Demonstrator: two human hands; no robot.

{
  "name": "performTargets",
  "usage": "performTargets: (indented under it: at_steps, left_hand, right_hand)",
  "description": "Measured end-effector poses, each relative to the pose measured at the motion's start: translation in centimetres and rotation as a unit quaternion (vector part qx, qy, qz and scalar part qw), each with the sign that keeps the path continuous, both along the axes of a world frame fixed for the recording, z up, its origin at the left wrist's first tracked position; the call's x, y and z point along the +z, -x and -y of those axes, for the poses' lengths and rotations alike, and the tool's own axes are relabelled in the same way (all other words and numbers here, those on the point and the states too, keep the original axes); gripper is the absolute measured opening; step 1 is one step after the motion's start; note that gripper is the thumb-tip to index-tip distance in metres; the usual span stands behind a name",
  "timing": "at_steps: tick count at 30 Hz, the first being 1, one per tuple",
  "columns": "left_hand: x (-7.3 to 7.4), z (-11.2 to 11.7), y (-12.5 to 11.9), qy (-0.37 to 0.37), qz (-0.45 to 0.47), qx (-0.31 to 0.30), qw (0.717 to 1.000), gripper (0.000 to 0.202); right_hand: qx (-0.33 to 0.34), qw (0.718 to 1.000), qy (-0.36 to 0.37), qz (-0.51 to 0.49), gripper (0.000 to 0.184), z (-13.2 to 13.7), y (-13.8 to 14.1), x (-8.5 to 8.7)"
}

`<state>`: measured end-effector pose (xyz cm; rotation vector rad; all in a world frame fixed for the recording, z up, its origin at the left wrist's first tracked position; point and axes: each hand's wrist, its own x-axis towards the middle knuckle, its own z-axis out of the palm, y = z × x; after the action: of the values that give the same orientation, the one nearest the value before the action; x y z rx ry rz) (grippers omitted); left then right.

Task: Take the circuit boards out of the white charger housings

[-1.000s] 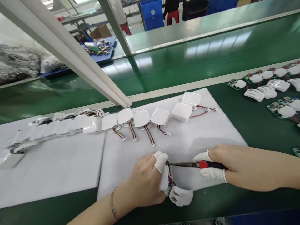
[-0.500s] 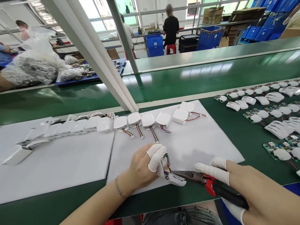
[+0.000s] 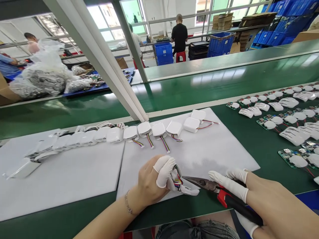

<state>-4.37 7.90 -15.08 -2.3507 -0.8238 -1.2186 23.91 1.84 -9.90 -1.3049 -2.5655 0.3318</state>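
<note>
My left hand (image 3: 156,177), with white finger cots on some fingers, is closed around a white plastic housing (image 3: 188,191) with coloured wires (image 3: 177,181) showing in its opening. In my right hand (image 3: 259,189), also wearing finger cots, are long-nose pliers (image 3: 211,186) with red and black handles. The pliers' tips point left and lie close beside the wires; whether they touch them I cannot tell. Behind my left hand, several white housings (image 3: 159,129) with wire leads stand in a row on a white foam sheet (image 3: 199,152).
More white housings (image 3: 82,138) line the left foam sheet (image 3: 82,176). Rows of circuit boards (image 3: 296,161) and white shells (image 3: 291,135) lie on the green bench at right. A slanted metal post (image 3: 107,63) rises behind the sheets. Bagged parts (image 3: 47,79) sit at far left; a person (image 3: 179,35) sits beyond.
The pliers' tips have moved slightly up and back from the white housing, and now show more clearly. My left hand still holds the housing. The whole view has shifted slightly.
</note>
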Motion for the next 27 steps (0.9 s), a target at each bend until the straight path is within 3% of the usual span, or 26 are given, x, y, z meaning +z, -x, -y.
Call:
performTargets:
  at_steps: [9, 12, 15, 19, 24, 27]
  left_hand:
    - [-0.1, 0.3, -0.3, -0.004, -0.015, 0.01, 1.0, 0.027]
    - [-0.2, 0.1, -0.5, -0.002, -0.031, 0.034, 0.999, 0.032]
    - [-0.3, -0.2, -0.7, 0.023, -0.075, 0.066, 0.995, 0.035]
    - [-0.6, -0.8, -1.0, 0.101, -0.104, 0.082, 0.986, 0.036]
    - [-0.9, -1.4, -1.1, 0.189, -0.1, 0.101, 0.972, 0.036]
    - [-0.9, -1.4, -1.1, 0.213, -0.1, 0.092, 0.967, 0.037]
  right_hand:
    - [0.012, 1.0, 0.0, 0.021, 0.038, 0.0, 0.6, 0.7]
    - [0.013, 0.997, 0.051, 0.061, 0.033, -0.8, 1.2, 1.2]
    - [0.019, 0.986, 0.123, 0.108, 0.036, -2.8, 1.7, 1.9]
    - [0.057, 0.974, 0.153, 0.154, 0.026, -6.7, 1.9, 2.4]
    - [0.115, 0.963, 0.198, 0.144, 0.038, -10.0, 1.8, 1.5]
    - [0.113, 0.964, 0.211, 0.12, 0.027, -10.6, 1.7, 0.6]
